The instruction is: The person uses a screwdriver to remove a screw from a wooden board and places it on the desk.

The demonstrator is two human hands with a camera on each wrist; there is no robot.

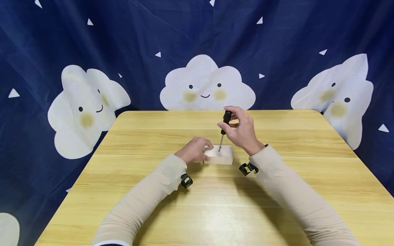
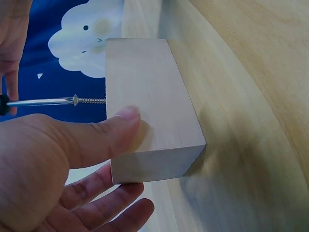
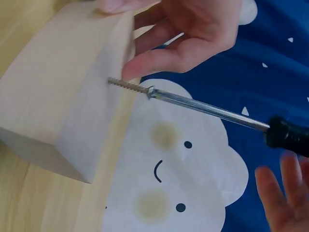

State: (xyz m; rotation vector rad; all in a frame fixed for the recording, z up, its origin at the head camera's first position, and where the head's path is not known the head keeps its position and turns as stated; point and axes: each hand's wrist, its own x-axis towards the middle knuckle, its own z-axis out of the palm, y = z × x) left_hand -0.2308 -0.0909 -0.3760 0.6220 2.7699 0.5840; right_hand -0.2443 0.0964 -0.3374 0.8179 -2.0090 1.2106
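Observation:
A pale wooden block [image 1: 226, 152] lies on the table, and my left hand [image 1: 194, 150] grips its left end. In the left wrist view the thumb [image 2: 116, 130] presses the block's side, with fingers by its end. From the block's top rises a screw [image 3: 128, 85], its tip at the wood and most of its thread showing. A screwdriver with a black handle [image 1: 226, 118] and a metal shaft [image 3: 207, 108] stands slightly tilted, its tip at the screw's head. My right hand [image 1: 244, 130] holds the handle between thumb and fingers.
The light wood table [image 1: 138, 136] reaches back to a dark blue curtain [image 1: 138, 34] printed with white clouds and triangles. Each wrist carries a small black camera, the left one [image 1: 186, 181] and the right one [image 1: 248, 168] both hanging above the tabletop.

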